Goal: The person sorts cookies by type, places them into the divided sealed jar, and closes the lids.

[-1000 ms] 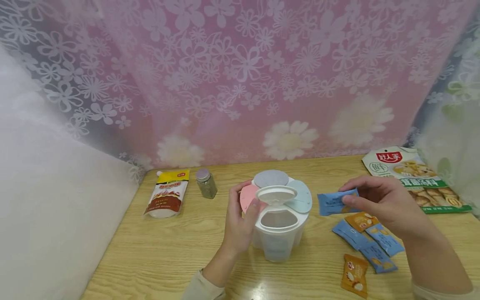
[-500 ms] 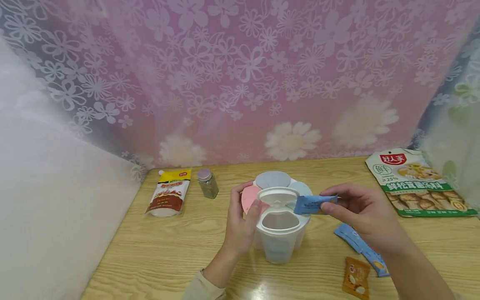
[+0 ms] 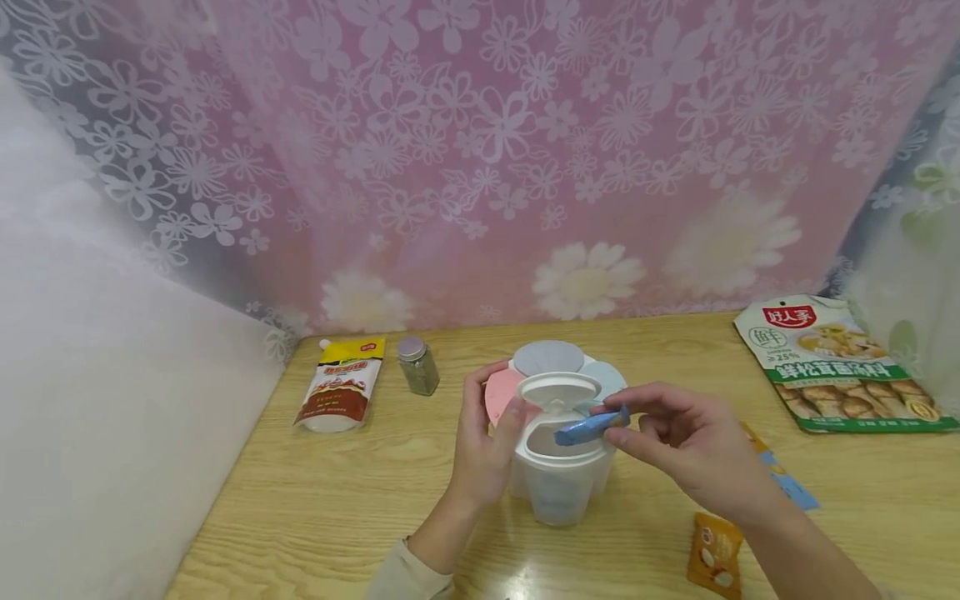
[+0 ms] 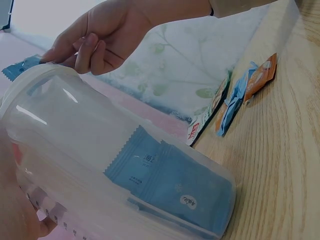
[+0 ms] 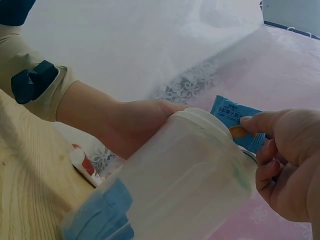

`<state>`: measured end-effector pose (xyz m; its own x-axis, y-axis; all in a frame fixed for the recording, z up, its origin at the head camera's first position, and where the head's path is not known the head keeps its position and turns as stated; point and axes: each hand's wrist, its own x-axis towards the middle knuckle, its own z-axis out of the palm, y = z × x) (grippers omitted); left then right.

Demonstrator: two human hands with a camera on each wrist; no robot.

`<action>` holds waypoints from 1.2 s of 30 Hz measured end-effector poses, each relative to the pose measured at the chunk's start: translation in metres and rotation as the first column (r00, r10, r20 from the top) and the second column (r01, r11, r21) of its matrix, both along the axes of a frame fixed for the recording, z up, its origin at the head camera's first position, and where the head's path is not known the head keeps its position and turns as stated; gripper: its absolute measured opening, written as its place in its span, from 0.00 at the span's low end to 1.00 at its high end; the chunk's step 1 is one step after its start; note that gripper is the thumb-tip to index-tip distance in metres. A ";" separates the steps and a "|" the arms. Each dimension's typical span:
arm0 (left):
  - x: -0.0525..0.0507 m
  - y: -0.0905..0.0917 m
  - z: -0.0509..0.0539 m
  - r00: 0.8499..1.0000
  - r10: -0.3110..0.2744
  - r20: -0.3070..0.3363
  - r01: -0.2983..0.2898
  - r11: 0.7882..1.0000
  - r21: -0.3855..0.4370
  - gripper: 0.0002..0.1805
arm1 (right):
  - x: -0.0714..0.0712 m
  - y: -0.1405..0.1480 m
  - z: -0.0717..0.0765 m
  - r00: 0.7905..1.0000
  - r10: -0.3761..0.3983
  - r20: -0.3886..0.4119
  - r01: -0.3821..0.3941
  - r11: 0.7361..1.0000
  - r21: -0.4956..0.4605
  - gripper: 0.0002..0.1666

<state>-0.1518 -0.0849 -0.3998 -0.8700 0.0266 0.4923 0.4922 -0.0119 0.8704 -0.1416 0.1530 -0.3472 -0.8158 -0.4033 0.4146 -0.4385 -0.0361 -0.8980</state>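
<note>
Over the front opening of a clear multi-compartment storage container (image 3: pixel 561 493), my right hand (image 3: pixel 693 450) pinches a small blue snack packet (image 3: pixel 583 430) between thumb and fingers. My left hand (image 3: pixel 483 458) grips the container's left side, thumb near the pink lid (image 3: pixel 501 393). The front compartment's white lid (image 3: pixel 558 390) stands raised; the grey lid (image 3: pixel 549 358) and pale blue lid (image 3: pixel 606 382) are down. Through the clear wall in the left wrist view, blue packets (image 4: pixel 185 190) lie at the bottom.
On the table's right lie an orange packet (image 3: pixel 715 554) and a blue packet (image 3: pixel 791 483), with others partly hidden by my right arm. A green-and-white mushroom seasoning bag (image 3: pixel 843 367) lies at the back right. A yellow-topped pouch (image 3: pixel 341 387) and a small jar (image 3: pixel 417 368) stand at the left.
My right hand has carried the blue packet leftward from above the loose packets to over the opening, and the packet has tilted. My left hand has kept its hold on the container.
</note>
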 end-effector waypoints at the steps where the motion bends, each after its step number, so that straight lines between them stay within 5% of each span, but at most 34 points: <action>1: 0.000 0.000 0.000 1.000 0.000 0.002 0.000 1.000 0.000 0.23 | 0.000 -0.001 0.000 1.000 -0.007 -0.013 0.007 1.000 0.014 0.18; 11: -0.001 -0.001 -0.002 1.000 0.007 -0.010 -0.007 1.000 -0.011 0.23 | 0.002 -0.004 -0.003 0.992 -0.086 -0.091 0.099 0.983 0.155 0.15; 24: -0.001 0.000 0.000 1.000 0.006 -0.012 -0.007 1.000 -0.017 0.24 | 0.007 -0.008 -0.001 0.970 -0.167 -0.175 0.183 0.980 0.079 0.17; 30: -0.001 -0.001 0.001 1.000 0.017 0.001 -0.017 1.000 -0.020 0.24 | 0.004 -0.008 -0.001 0.980 -0.131 -0.148 0.150 0.981 0.124 0.16; 36: 0.000 0.003 0.001 1.000 0.010 -0.001 -0.010 1.000 0.009 0.24 | -0.005 0.004 -0.002 0.996 0.049 -0.080 -0.044 0.997 0.060 0.16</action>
<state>-0.1517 -0.0821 -0.3987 -0.8698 0.0133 0.4932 0.4930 -0.0149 0.8699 -0.1467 0.1569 -0.3494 -0.7601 -0.4650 0.4540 -0.5095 -0.0072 -0.8604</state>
